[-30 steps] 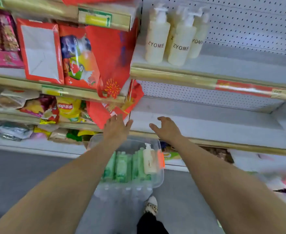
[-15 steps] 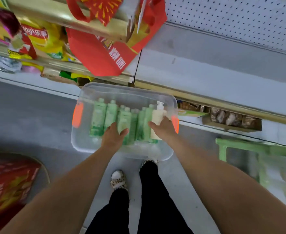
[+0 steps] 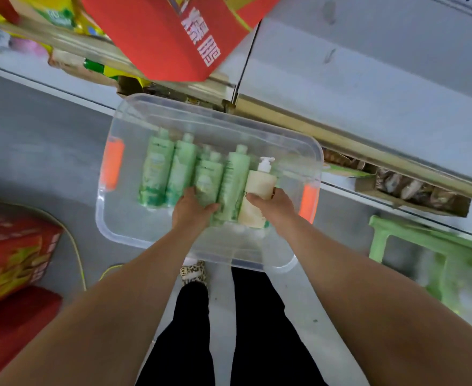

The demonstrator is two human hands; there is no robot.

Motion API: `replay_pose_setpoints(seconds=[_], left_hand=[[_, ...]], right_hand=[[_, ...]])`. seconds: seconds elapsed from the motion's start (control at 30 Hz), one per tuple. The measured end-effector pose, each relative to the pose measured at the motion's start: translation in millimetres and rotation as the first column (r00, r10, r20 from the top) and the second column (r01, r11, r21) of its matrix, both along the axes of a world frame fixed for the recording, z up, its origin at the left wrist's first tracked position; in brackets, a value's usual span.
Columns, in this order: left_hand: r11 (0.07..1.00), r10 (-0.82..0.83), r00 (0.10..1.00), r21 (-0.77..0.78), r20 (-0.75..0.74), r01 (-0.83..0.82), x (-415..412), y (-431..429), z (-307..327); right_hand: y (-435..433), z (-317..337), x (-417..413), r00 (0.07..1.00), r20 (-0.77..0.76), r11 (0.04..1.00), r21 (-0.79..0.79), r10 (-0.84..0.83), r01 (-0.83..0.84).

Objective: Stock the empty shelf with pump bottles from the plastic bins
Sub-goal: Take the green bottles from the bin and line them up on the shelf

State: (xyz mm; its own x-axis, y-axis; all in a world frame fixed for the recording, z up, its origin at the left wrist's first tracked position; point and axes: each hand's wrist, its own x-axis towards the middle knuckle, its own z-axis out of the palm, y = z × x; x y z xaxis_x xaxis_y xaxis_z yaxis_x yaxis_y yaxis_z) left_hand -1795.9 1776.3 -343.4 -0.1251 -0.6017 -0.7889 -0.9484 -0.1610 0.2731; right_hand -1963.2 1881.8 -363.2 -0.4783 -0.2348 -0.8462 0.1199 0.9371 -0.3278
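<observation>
Head view is directed down into a clear plastic bin [image 3: 134,218] on the floor, where green bottles [image 3: 156,171] are laid side by side. The right hand [image 3: 273,207] is closed around a cream pump bottle [image 3: 259,188] at the right end of the row. The left hand [image 3: 193,210] is curled over a green bottle [image 3: 208,176]; a firm grip cannot be confirmed. The grey shelf [image 3: 368,79] is seen above the bin.
</observation>
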Motion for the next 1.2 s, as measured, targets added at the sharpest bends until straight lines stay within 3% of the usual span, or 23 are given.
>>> replay_pose_setpoints(seconds=[0.2, 0.3, 0.37, 0.43, 0.5, 0.53, 0.7, 0.83, 1.07, 1.2], left_hand=[[0.999, -0.031, 0.997, -0.043, 0.072, 0.034, -1, -3, -8], [0.998, -0.055, 0.995, 0.019, 0.086, 0.053, -5, -7, -7], [0.983, 0.109, 0.994, 0.149, 0.003, -0.108, -6, -10, -3], [0.860, 0.393, 0.915, 0.389, -0.090, -0.330, -4, -12, 9], [0.748, 0.535, 0.836, 0.528, -0.122, -0.401, -2, -11, 26], [0.744, 0.549, 0.821, 0.539, -0.156, -0.395, 0, -9, 34], [0.842, 0.478, 0.783, 0.460, -0.398, -0.281, 6, -3, 91], [0.923, 0.352, 0.743, 0.340, -0.569, -0.177, 6, 1, 159], [0.924, 0.367, 0.504, 0.367, -0.782, -0.103, -13, 7, 283], [0.954, 0.262, 0.385, 0.298, -0.885, 0.035, -29, 11, 345]], right_hand=[[-10, 4, 3, 0.996, -0.069, 0.998, 0.044, 0.049, -0.046], [-11, 4, -5, 1.000, -0.009, 0.997, 0.067, 0.028, -0.027], [-11, 9, -7, 0.999, 0.041, 0.998, 0.059, -0.019, 0.017], [-10, 17, -7, 0.992, 0.085, 0.995, 0.031, -0.094, 0.091], [-7, 29, -3, 0.978, 0.127, 0.986, 0.000, -0.165, 0.166], [-7, 38, -1, 0.972, 0.144, 0.981, -0.019, -0.186, 0.191], [-3, 101, 7, 0.962, 0.157, 0.952, -0.179, -0.223, 0.250], [6, 170, 11, 0.940, 0.169, 0.871, -0.354, -0.298, 0.340], [33, 311, 3, 0.932, 0.081, 0.730, -0.599, -0.352, 0.328], [52, 385, -10, 0.929, 0.001, 0.641, -0.724, -0.371, 0.256]])
